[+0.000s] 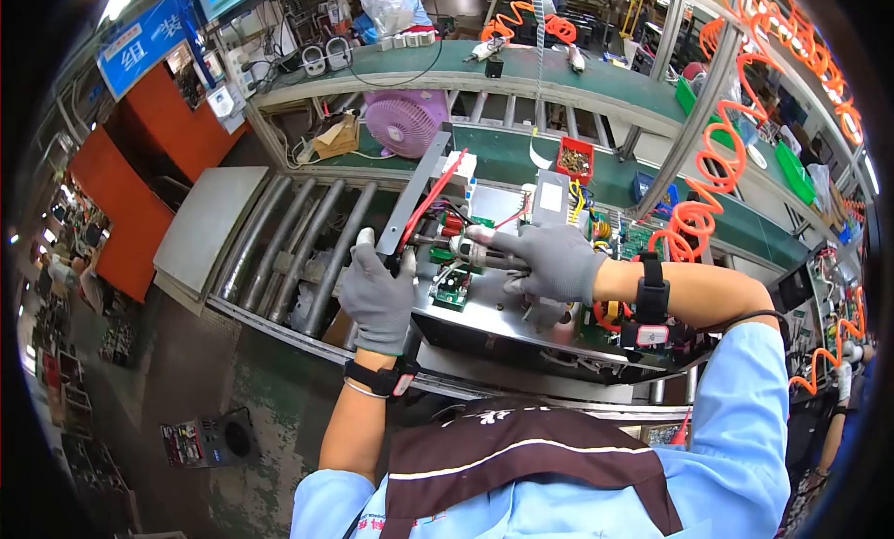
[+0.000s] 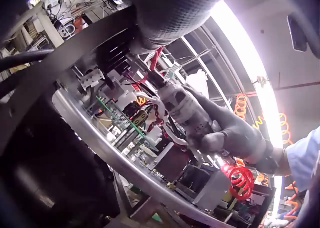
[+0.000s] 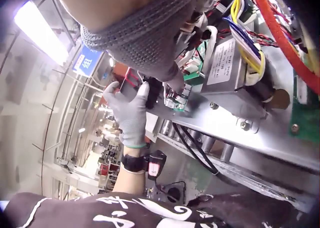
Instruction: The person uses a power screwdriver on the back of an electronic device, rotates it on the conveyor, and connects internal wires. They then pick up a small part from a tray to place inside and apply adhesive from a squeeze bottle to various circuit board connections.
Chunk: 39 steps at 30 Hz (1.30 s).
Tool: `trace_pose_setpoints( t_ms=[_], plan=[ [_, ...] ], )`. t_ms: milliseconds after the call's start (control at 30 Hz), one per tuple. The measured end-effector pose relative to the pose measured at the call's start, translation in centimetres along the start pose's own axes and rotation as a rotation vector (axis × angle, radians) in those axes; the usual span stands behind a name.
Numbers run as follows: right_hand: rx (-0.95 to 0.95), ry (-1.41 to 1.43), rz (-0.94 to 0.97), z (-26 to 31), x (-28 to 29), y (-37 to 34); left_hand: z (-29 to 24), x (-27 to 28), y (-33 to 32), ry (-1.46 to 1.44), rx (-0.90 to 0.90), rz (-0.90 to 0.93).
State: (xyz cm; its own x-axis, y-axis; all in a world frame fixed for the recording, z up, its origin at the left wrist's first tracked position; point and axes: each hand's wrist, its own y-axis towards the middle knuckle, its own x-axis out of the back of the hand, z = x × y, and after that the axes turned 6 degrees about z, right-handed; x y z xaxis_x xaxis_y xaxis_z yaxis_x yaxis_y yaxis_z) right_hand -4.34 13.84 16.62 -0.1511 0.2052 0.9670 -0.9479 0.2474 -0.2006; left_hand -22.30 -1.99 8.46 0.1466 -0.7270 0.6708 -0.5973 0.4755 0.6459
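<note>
My gloved left hand [image 1: 377, 297] grips the lower end of a long grey metal panel [image 1: 413, 196], which stands up along the left end of an open metal chassis [image 1: 498, 317]. My gloved right hand [image 1: 554, 259] holds a power screwdriver [image 2: 185, 110] with a pale, worn body. The screwdriver lies nearly level over the chassis, its bit pointing left at the panel close to the left hand. In the left wrist view the left glove [image 2: 172, 15] partly covers the bit's tip. Small green circuit boards [image 1: 452, 289] and wiring sit under the screwdriver.
A labelled metal box [image 3: 225, 62] and bundled wires fill the chassis. Rollers [image 1: 279, 250] run along the left. Behind stand a purple fan [image 1: 407, 122] and a red bin of small parts [image 1: 575, 159]. Orange coiled hoses [image 1: 710, 194] hang at the right.
</note>
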Motion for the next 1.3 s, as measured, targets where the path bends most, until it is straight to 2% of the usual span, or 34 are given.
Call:
trace_pose_setpoints(
  t_ms=[200, 267, 367, 433, 600, 733, 767, 867, 933, 967, 1033, 1133, 1300],
  plan=[
    [-0.024, 0.003, -0.004, 0.6, 0.9, -1.7, 0.8, 1.2, 0.3, -0.102, -0.04, 0.086],
    [-0.035, -0.007, 0.015, 0.8, 1.0, -1.8, 0.9, 1.7, 0.6, -0.141, -0.12, 0.109],
    [0.006, -0.055, -0.064, 0.8, 0.4, -1.5, 0.9, 1.7, 0.5, -0.091, -0.083, 0.154],
    [-0.013, -0.088, 0.002, 1.0, 0.5, -1.1, 0.8, 1.3, 0.5, -0.095, -0.069, 0.133],
    [0.018, -0.114, -0.026, 1.2, 0.1, -1.0, 0.3, 1.0, 0.3, -0.111, -0.076, 0.047],
    [0.056, -0.103, -0.062, 1.1, -0.1, -1.1, 0.7, 0.6, 0.3, -0.064, -0.078, 0.071],
    [0.035, -0.032, 0.001, 1.0, 0.0, -0.7, 0.7, 0.4, 0.3, -0.077, -0.071, 0.061],
    [0.066, -0.14, -0.104, 1.2, -0.5, -1.2, 0.8, 0.5, 0.3, -0.078, -0.071, 0.054],
    [0.058, -0.111, -0.089, 1.4, -0.3, -1.4, 0.5, 1.6, 0.6, -0.092, 0.037, 0.241],
    [0.034, -0.082, -0.06, 1.6, 0.1, -1.7, 0.7, 1.9, 0.7, -0.086, 0.04, 0.237],
    [0.004, -0.064, -0.038, 1.6, 0.0, -2.0, 1.3, 2.3, 0.7, -0.218, -0.128, 0.241],
    [0.027, -0.107, -0.074, 1.6, -0.5, -1.8, 1.1, 2.2, 0.7, -0.232, -0.085, 0.258],
    [0.081, -0.112, -0.107, 1.6, -0.6, -1.8, 1.6, 1.9, 0.8, -0.202, -0.15, 0.261]
  ],
)
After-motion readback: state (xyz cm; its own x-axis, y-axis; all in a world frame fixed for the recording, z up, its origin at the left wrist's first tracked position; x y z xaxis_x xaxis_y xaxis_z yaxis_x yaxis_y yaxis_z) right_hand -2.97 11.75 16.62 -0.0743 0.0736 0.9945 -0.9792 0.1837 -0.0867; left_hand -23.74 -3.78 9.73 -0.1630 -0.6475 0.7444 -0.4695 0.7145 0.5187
